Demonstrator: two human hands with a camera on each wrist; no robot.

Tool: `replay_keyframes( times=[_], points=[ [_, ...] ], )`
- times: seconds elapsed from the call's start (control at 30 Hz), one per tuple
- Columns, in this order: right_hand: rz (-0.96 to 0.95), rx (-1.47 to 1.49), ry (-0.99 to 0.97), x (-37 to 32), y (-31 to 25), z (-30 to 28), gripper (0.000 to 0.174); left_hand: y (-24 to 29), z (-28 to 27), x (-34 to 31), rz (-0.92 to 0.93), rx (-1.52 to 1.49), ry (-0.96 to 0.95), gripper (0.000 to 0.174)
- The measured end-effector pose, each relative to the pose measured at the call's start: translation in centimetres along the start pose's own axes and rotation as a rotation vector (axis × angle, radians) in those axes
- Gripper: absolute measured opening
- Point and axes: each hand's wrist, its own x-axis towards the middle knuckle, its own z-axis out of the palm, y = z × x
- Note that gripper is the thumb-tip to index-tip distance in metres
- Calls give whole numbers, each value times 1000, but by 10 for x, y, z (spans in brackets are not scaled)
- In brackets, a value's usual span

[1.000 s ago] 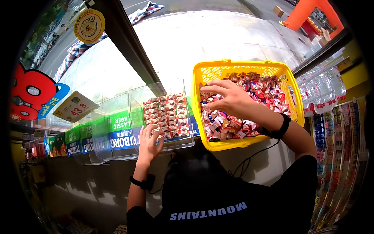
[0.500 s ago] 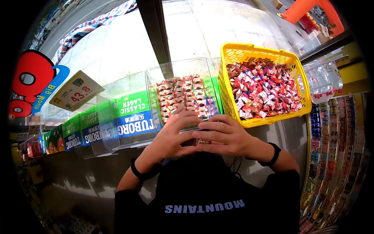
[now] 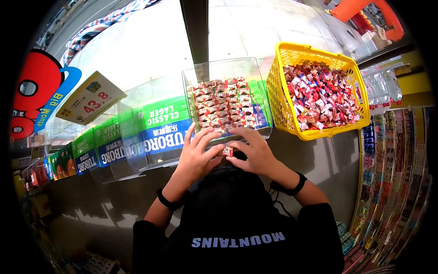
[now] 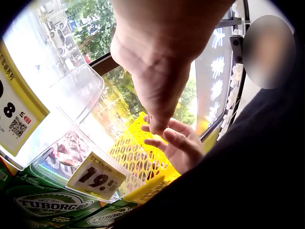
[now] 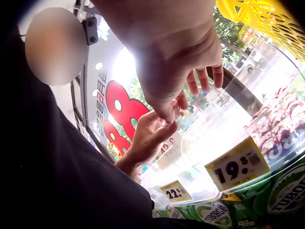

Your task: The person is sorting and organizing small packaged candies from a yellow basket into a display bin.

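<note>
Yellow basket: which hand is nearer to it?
Right. The right hand is to the left of the yellow basket, apart from it; the left hand is farther left, beyond the candy both hands pinch.

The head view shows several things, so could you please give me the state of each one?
Left hand: pinching one wrapped candy.
Right hand: pinching that same candy.
Clear bin: open-topped, holding rowed candies.
Yellow basket: upright, open, holding jumbled candies.
Price sign: tilted.
Tuborg cartons: side by side.
</note>
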Motion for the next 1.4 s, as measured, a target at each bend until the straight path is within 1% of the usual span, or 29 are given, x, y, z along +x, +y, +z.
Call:
replay_keyframes(
  times=[0.17, 0.3, 0.4, 0.5, 0.53, 0.57, 0.6, 0.63, 0.67, 0.73, 0.77, 0.9, 1.0, 1.1, 1.2, 1.23, 1.33, 1.37, 1.4],
  points=[
    [-83, 7, -3, 13, 8, 11, 41, 0, 5, -8, -61, 87, 22, 44],
    [-161, 14, -31, 19, 23, 22, 37, 1, 7, -14, -159, 158, 46, 45],
    [-153, 12, -45, 26, 24, 25, 35, 3, 6, -15, -243, 202, 88, 46],
    [-143, 85, -37, 30, 34, 38, 32, 0, 3, -16, -288, 258, 45, 49],
    [-114, 67, -53, 33, 37, 41, 32, -1, 1, -17, -307, 275, 32, 49],
    [-84, 48, -69, 35, 39, 44, 31, -6, -2, -20, -313, 299, 8, 56],
    [-53, 30, -86, 37, 43, 47, 30, -10, -4, -24, -339, 307, 19, 56],
    [-87, -58, -34, 38, 51, 53, 30, -14, -5, -27, -363, 316, 31, 56],
    [-105, -80, -56, 40, 57, 58, 30, -19, -6, -30, -388, 323, 44, 57],
    [-134, -122, -100, 42, 66, 68, 31, -25, -8, -34, -382, 312, 46, 60],
    [-114, -77, -140, 42, 70, 77, 29, -27, -9, -35, -382, 289, 46, 61],
    [-107, -86, -350, 56, 67, 93, 30, -33, -10, -36, -365, 225, 30, 63],
    [-107, -125, -385, 61, 64, 102, 33, -38, -11, -36, -344, 176, 25, 63],
    [-147, -252, -344, 62, 67, 116, 38, -43, -12, -35, -308, 148, 15, 63],
    [-102, -241, -367, 63, 64, 118, 43, -48, -13, -34, -271, 138, -1, 63],
    [-120, -189, -296, 62, 67, 121, 44, -49, -13, -34, -259, 142, -10, 64],
    [-47, -138, -274, 60, 66, 116, 46, -53, -14, -33, -233, 128, -36, 63],
    [-40, -111, -217, 57, 66, 114, 48, -53, -14, -32, -223, 125, -44, 62],
    [-6, -57, -161, 53, 66, 111, 46, -53, -12, -30, -206, 117, -49, 62]
  ],
)
